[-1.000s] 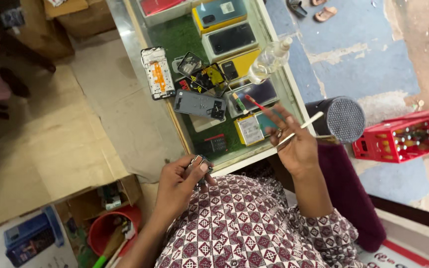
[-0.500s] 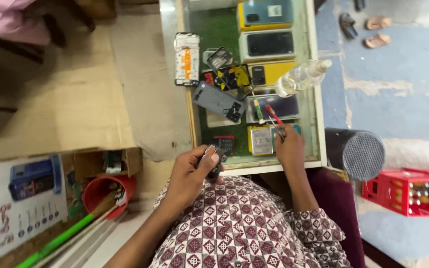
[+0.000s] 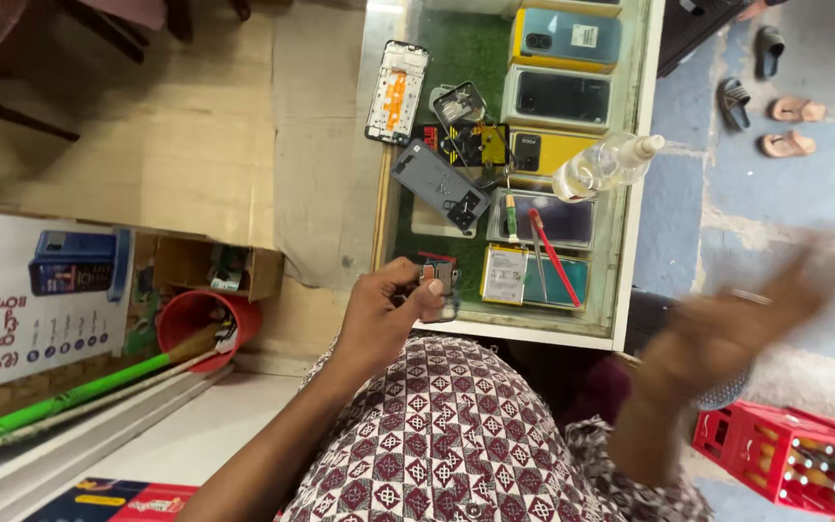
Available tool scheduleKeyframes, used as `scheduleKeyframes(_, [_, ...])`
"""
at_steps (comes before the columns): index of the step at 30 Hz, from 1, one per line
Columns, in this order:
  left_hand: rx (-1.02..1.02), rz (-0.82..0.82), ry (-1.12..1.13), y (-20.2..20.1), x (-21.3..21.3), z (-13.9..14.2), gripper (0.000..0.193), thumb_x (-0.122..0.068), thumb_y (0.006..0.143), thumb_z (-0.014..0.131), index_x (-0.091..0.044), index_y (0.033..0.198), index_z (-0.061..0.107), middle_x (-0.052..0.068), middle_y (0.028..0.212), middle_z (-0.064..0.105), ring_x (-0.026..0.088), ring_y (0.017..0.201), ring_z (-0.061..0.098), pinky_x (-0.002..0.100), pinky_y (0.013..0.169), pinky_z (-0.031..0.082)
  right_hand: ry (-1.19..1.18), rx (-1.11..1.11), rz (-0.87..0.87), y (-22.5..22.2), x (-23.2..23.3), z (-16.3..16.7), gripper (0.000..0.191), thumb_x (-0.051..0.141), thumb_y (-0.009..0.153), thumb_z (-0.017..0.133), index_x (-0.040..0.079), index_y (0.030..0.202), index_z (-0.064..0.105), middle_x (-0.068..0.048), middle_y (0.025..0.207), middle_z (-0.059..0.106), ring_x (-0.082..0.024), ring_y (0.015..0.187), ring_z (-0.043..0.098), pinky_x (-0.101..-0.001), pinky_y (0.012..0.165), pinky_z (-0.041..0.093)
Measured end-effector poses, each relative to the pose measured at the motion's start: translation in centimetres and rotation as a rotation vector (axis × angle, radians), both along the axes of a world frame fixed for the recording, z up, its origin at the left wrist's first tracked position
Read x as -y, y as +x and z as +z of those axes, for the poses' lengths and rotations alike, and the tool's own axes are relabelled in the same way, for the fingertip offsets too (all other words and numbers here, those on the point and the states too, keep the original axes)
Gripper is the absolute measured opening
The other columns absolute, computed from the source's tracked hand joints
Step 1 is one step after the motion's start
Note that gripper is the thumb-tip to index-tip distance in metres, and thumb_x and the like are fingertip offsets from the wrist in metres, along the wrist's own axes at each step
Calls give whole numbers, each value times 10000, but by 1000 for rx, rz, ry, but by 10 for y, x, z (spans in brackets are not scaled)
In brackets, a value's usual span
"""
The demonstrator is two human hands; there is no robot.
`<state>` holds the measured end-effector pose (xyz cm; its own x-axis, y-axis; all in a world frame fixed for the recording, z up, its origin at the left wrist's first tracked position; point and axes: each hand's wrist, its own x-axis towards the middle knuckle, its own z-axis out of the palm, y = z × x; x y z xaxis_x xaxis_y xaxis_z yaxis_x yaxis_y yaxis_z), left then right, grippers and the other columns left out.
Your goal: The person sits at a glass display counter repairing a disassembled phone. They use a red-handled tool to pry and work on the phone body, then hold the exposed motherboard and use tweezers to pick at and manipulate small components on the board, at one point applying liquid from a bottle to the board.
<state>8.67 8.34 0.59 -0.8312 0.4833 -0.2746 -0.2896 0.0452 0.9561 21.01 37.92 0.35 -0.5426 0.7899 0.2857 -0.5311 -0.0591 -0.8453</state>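
Observation:
My left hand (image 3: 377, 317) is at the front edge of the glass-topped counter (image 3: 632, 208) and pinches a small dark phone part (image 3: 438, 281) between thumb and fingers. Off the counter's right side, my right hand (image 3: 732, 327) is a blur in the air, fingers spread and nothing seen in it. A red-handled tool (image 3: 555, 259) and a thin metal tool lie on a phone near the counter's front right. A small screwdriver (image 3: 511, 217) lies just to their left. A grey phone back cover (image 3: 440, 184) rests mid-counter.
A white phone frame (image 3: 396, 92), several phones in yellow boxes (image 3: 562, 39) and a clear bottle (image 3: 606, 164) crowd the counter. A red crate (image 3: 790, 459) stands at the lower right. A red bucket (image 3: 195, 319) and a green stick (image 3: 79, 391) are at the left. Sandals (image 3: 785, 126) lie on the floor.
My right hand has left the counter and swung out to the right, leaving the red-handled tool lying there. My left hand still holds the small part. The view has shifted.

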Motion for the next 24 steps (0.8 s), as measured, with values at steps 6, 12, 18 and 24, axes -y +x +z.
scheduleKeyframes(6, [104,30,175,2,-2,2,353,-56,954,692,60,1284,648,44,832,715,90,725,655,245,682,554,516,-227,-190,20,-32,21,774,58,975,679,182,1639,302,-75,1687,297,-231,1556,363,-417,1166,310])
scheduleKeyframes(12, [17,28,163,-23,24,-3,349,-44,963,719,32,1301,681,21,858,673,65,757,631,225,679,533,869,-35,-109,3,0,27,801,76,1009,643,250,1665,217,-30,1700,196,-213,1578,265,-474,1298,163])
scheduleKeyframes(18, [142,-65,215,-75,60,-13,370,-85,993,678,20,1348,698,-10,823,663,47,713,551,218,627,463,941,339,205,-63,131,31,994,156,981,724,233,1731,77,-140,1766,-61,-339,1618,186,-464,1275,414])
scheduleKeyframes(24, [189,-179,287,-108,91,-34,363,-104,982,674,7,1326,664,-17,815,720,53,728,625,218,694,521,1251,593,369,-119,208,17,572,48,749,804,156,1299,690,-192,1618,373,-381,1536,364,-435,1145,441])
